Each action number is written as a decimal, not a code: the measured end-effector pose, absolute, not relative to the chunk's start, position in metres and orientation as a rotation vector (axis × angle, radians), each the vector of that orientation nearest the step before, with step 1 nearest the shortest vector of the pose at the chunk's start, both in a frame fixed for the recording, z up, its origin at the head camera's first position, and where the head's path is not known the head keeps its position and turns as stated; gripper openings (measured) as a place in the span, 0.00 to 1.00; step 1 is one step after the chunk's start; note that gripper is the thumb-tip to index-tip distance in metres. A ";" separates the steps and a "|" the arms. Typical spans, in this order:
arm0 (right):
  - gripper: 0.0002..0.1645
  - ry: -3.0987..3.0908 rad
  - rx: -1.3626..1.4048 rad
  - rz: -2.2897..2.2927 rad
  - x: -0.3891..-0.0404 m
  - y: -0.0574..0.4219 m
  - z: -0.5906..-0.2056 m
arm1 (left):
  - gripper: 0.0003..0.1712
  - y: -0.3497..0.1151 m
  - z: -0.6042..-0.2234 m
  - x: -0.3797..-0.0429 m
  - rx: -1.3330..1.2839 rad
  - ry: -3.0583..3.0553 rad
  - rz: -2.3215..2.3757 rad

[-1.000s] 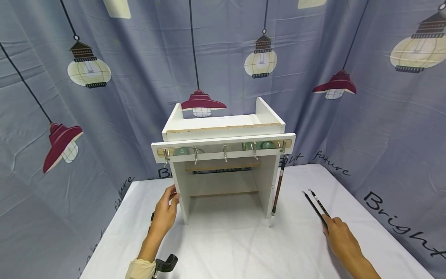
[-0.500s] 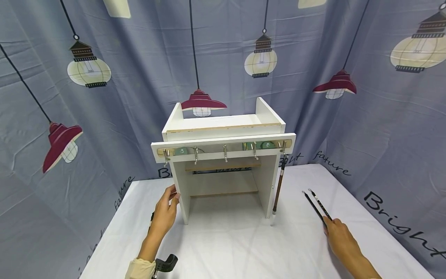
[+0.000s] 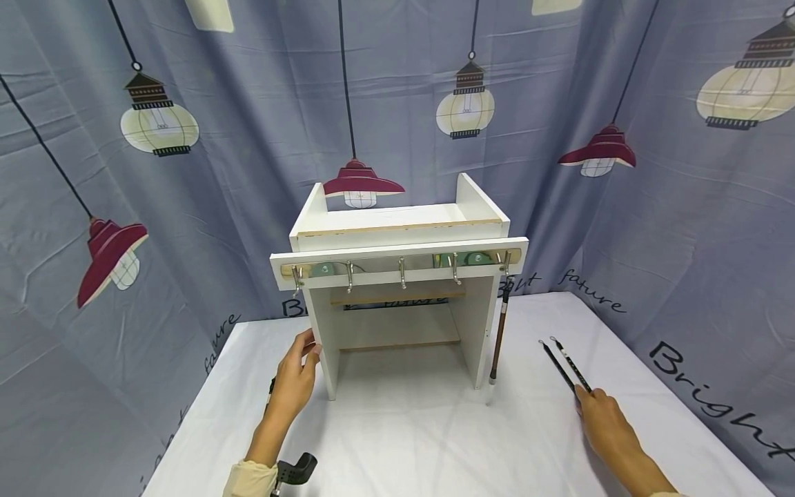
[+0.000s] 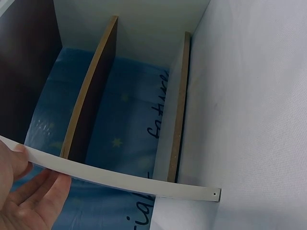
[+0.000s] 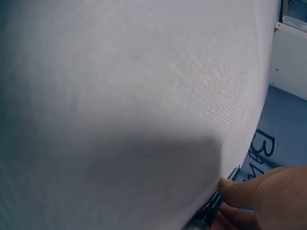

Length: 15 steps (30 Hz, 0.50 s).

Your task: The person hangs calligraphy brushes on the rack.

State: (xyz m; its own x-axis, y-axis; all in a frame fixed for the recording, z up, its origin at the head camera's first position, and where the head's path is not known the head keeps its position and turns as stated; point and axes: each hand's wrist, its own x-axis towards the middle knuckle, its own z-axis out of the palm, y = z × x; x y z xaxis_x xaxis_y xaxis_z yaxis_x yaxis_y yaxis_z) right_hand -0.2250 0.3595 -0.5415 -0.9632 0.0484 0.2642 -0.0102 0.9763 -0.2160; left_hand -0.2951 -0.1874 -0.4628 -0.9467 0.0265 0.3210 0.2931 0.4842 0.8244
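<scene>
A small white shelf unit (image 3: 397, 241) stands on the table, a row of metal hooks (image 3: 401, 273) along its front rail. My left hand (image 3: 295, 379) grips the front edge of its left side panel (image 4: 120, 177), thumb on one face and fingers on the other. From the rightmost hook hangs a brown-handled brush (image 3: 499, 331) with a clear cap at its lower end. Right of the unit, my right hand (image 3: 611, 428) holds two slim dark brushes, a plain black one (image 3: 557, 364) and a white-marked one (image 3: 570, 362), their looped ends pointing away. Their lower parts are hidden by the hand.
White cloth (image 3: 397, 449) covers the table. A blue-grey curtain (image 3: 248, 172) printed with lamps and lettering encloses the back and both sides. A black device (image 3: 297, 469) is strapped at my left wrist. Shelf boards (image 4: 91, 86) cross the unit's inside.
The hanging brush's lower end has swung slightly to the right. Both hands and the shelf unit stay almost where they were.
</scene>
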 end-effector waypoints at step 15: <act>0.19 -2.826 -0.023 0.299 -0.224 0.359 -0.543 | 0.25 -0.187 -0.463 -0.294 -0.280 -2.475 -1.434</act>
State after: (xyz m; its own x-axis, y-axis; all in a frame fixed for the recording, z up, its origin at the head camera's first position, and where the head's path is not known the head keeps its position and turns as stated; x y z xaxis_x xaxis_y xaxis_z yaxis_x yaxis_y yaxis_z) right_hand -0.2242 0.3594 -0.5426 -0.9553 0.0467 0.2918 -0.0154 0.9783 -0.2068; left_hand -0.2943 -0.1874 -0.4635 -0.9459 0.0329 0.3228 0.2965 0.4924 0.8183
